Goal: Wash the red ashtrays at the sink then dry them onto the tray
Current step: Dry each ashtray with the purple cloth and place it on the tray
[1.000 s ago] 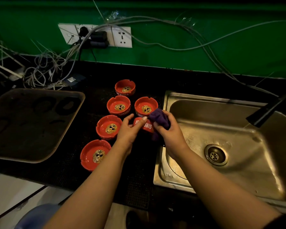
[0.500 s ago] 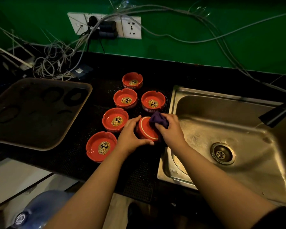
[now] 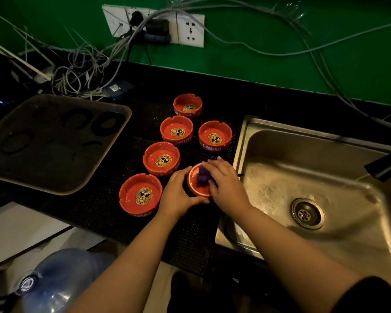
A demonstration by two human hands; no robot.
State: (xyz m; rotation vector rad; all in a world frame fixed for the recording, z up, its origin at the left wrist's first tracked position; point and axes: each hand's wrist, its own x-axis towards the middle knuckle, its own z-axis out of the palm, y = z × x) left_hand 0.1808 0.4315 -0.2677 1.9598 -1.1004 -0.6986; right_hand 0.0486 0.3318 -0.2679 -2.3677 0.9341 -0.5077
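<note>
Hands wiped an upturned red ashtray on a black counter under a green wall.

The black counter [image 3: 104,206] ran beneath the green wall [image 3: 269,71], steel sink [image 3: 325,177] right of the hands, brown tray [image 3: 113,141] well left. Since half a second earlier the right hand [image 3: 226,186] had slid its purple cloth [image 3: 202,176] onto the base's middle (fingers now nearly flat, pressing). The left hand [image 3: 178,193] curled round the held ashtray [image 3: 194,190]. Six ashtrays in all: five upright ashtrays [image 3: 140,195] stood just left and beyond.
</note>
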